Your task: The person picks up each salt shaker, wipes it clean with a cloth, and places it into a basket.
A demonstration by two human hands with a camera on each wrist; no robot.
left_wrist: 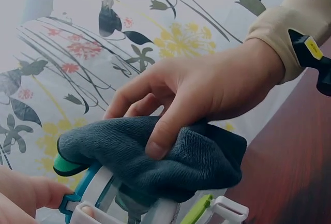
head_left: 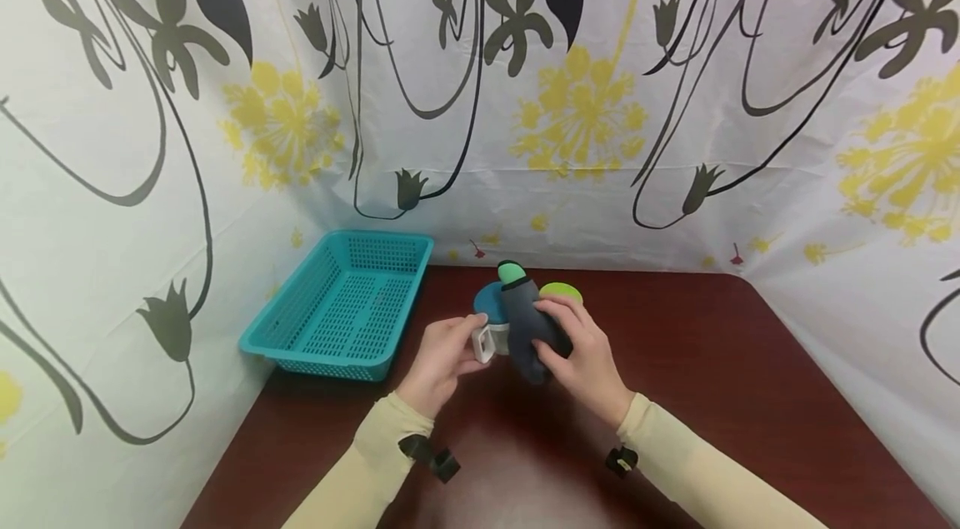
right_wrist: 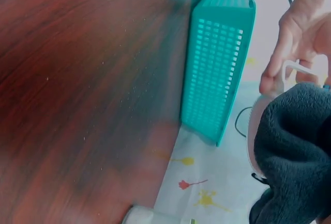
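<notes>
My left hand (head_left: 442, 358) grips a jar by its white clasp-like side piece (head_left: 484, 343); the jar has a blue lid (head_left: 488, 304). In my right hand (head_left: 588, 354) is a dark grey cleaning cloth (head_left: 525, 329), pinched between thumb and fingers and laid against the jar's side. Black edging and a bright green patch (head_left: 512, 271) show at the cloth's far end. The left wrist view has the right thumb pressing into the folded cloth (left_wrist: 129, 151), which covers much of the jar. Behind the right hand stands a second jar with a lime green lid (head_left: 561, 291).
A turquoise perforated basket (head_left: 405, 321) stands at the back left of the dark red-brown table (head_left: 690, 396). Close behind the table hangs a white curtain (head_left: 480, 137) with printed flowers and vines; it also runs along both sides.
</notes>
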